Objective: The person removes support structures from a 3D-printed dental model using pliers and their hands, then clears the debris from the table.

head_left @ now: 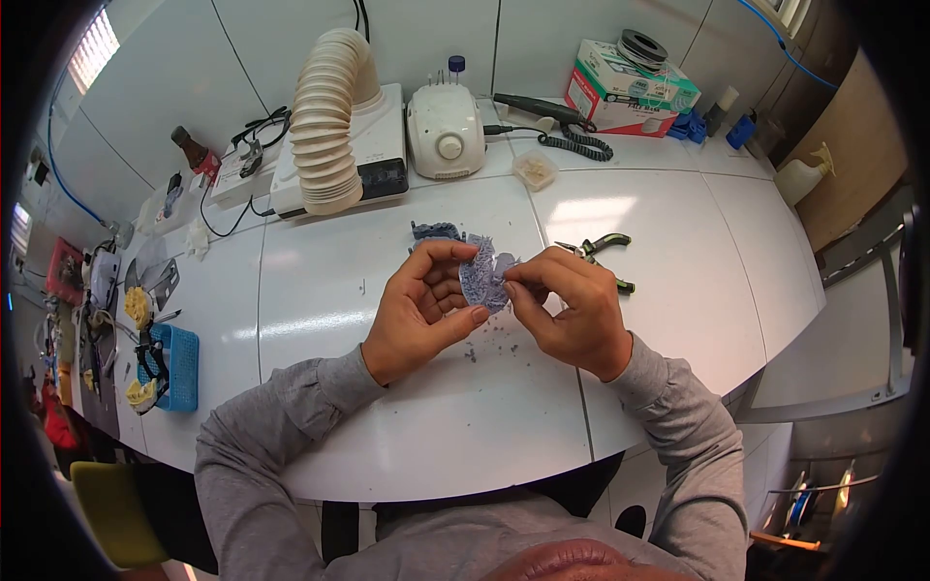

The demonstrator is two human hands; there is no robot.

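A grey-blue 3D-printed piece [479, 275], rough with many fine support spikes, is held up over the white table. My left hand [422, 308] grips it between thumb and fingertips along its left side. From the right, my right hand [573, 308] pinches at a small part on its right edge, thumb against forefinger. Just behind the left fingers lies another grey-blue printed piece [436, 231], partly hidden. Small grey crumbs [472, 355] are scattered on the table below the hands. Pliers with black and green handles [603, 254] lie open beyond my right hand.
A ribbed suction hose [325, 126] arches over a white unit at the back. Beside it stand a white control box [446, 133], a handpiece [542, 108] with coiled cord and stacked boxes [630, 92]. A blue basket [180, 368] is at the left.
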